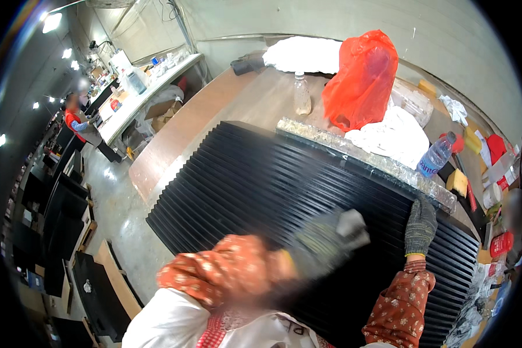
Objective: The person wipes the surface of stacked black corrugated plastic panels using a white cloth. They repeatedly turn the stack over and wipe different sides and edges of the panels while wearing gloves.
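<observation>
A large black ribbed panel [226, 168] lies in front of me on the work table. My left hand [322, 240], in a dark grey knit glove and smeared by motion, is over the middle of the panel. Its fingers are closed round a small pale grey pad [352, 227] whose exact kind I cannot make out. My right hand [421, 228], gloved alike, lies flat on the ribs at the right, fingers stretched toward a long speckled bar [368, 159]. That bar lies along the panel's far side.
Behind the bar stand a red plastic bag [362, 81], white cloth [391, 136], a cloudy bottle [302, 95] and a water bottle [437, 155]. A yellow sponge [457, 182] and a red container [501, 245] crowd the right edge. Far left, a person [84, 124] stands at another bench [151, 93].
</observation>
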